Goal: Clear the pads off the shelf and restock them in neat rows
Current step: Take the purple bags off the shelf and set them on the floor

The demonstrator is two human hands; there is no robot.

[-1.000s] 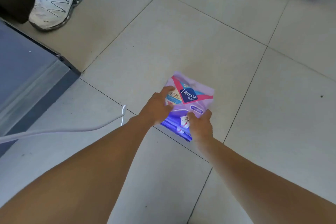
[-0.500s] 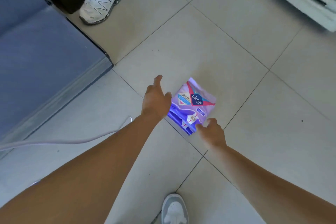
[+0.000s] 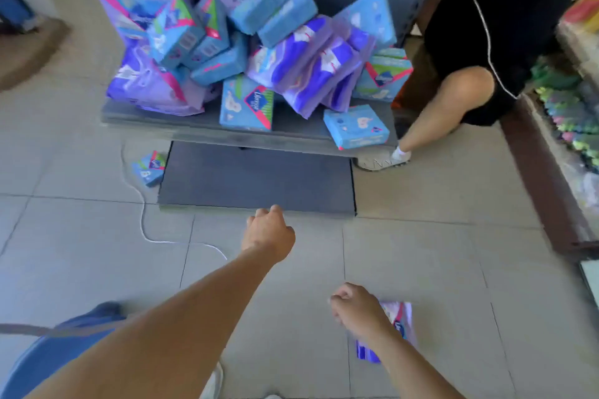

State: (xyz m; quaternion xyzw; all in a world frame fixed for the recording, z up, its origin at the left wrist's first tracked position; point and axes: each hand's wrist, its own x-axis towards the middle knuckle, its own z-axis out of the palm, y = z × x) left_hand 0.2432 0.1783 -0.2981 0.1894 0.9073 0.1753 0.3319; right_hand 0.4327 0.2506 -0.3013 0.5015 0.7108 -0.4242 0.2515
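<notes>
Pack (image 3: 403, 321) released, lying on floor beside right grip (image 3: 358, 309).

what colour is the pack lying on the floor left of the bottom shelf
Mostly light blue with a pink and green corner, seen in the head view.
</notes>
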